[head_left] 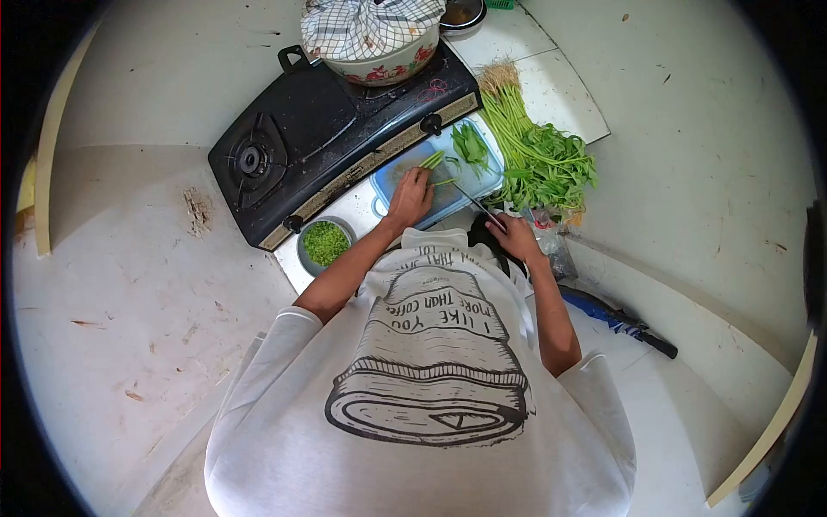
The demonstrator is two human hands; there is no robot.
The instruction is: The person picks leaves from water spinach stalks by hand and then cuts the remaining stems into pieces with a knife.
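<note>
Over the blue cutting board (444,202), my left hand (410,200) is closed on a few green vegetable stems (433,160). My right hand (514,237) grips a knife (472,202) by its dark handle, with the blade reaching over the board close to the stems. Some cut leaves (470,145) lie at the board's far right part. To the right of the board rests a large bunch of leafy greens (547,159), its pale roots (500,77) pointing away from me. Finely chopped greens (326,244) fill a grey bowl (302,253) beside my left forearm.
A black gas stove (323,112) stands just behind the board. On it sits a flowered pot (392,67) covered by a checked cloth (366,26). A clear plastic bag (558,254) and a blue-and-black folded umbrella-like object (616,320) are at the right.
</note>
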